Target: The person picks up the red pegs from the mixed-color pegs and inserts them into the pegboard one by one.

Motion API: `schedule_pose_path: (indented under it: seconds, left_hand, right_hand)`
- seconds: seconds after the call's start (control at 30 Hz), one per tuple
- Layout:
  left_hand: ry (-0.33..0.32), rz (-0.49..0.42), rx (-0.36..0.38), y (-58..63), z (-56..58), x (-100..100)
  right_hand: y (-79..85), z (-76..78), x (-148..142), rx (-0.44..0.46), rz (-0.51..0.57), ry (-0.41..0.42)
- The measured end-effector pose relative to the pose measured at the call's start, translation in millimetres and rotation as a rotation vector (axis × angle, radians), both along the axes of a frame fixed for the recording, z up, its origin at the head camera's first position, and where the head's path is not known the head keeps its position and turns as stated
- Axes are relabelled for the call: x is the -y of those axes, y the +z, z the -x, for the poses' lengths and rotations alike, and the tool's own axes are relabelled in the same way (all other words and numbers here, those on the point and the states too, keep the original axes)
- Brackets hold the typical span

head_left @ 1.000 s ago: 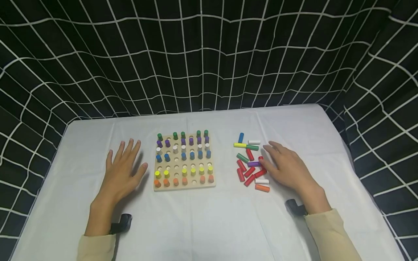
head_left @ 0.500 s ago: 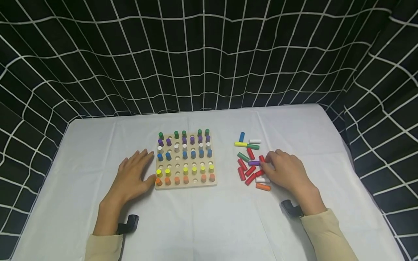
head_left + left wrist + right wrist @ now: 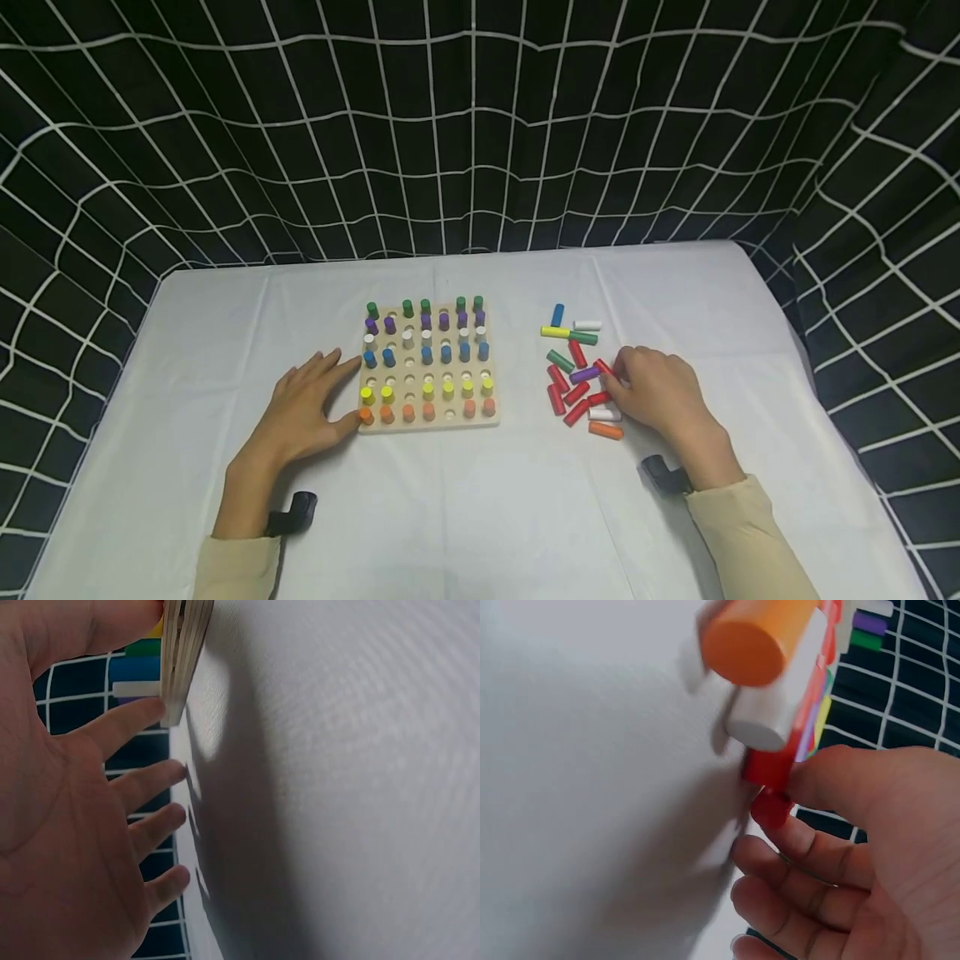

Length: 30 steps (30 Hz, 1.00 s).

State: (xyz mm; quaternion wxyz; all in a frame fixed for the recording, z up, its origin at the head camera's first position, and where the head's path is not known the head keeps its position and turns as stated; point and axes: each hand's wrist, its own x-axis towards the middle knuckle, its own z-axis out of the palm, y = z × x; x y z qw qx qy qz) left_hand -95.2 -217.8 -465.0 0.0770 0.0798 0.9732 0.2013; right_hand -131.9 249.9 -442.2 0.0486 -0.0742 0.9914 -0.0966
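A wooden pegboard (image 3: 429, 427) stands left of centre, holding upright pegs in rows of green, purple, white, blue, yellow and orange. My left hand (image 3: 303, 412) is at its left side, thumb and index fingertip at the board's edge (image 3: 184, 664), the other fingers spread. To the right lies a loose pile of pegs. There my right hand (image 3: 660, 392) pinches a red peg (image 3: 771, 808) between thumb and index finger, the other fingers loosely bent. A purple peg (image 3: 585, 375) lies against that red peg.
Around the pinched peg lie several red pegs (image 3: 577, 354), plus white (image 3: 604, 414), orange (image 3: 606, 431), green (image 3: 560, 361), yellow (image 3: 555, 332) and blue (image 3: 557, 315) ones. Everything rests on a white cloth (image 3: 480, 517). Black netted curtains (image 3: 480, 125) enclose the table's back and sides.
My left hand has moved right to the board's edge. The right hand has come down into the pile and now pinches a red peg; the purple peg beside it has turned slightly.
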Motion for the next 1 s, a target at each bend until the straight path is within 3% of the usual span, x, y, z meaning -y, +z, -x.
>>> schedule_pose_path:
  seconds: [0.47, 1.0]
  left_hand:
    - [-0.002, -0.001, -0.049, -2.2, -1.3, -2]
    - [-0.004, -0.004, -0.045, -0.9, 1.0, -2]
  right_hand:
    - [18.3, 9.2, 8, -0.048, 0.043, 0.02]
    - [27.0, 21.9, 54, -0.132, 0.167, 0.199]
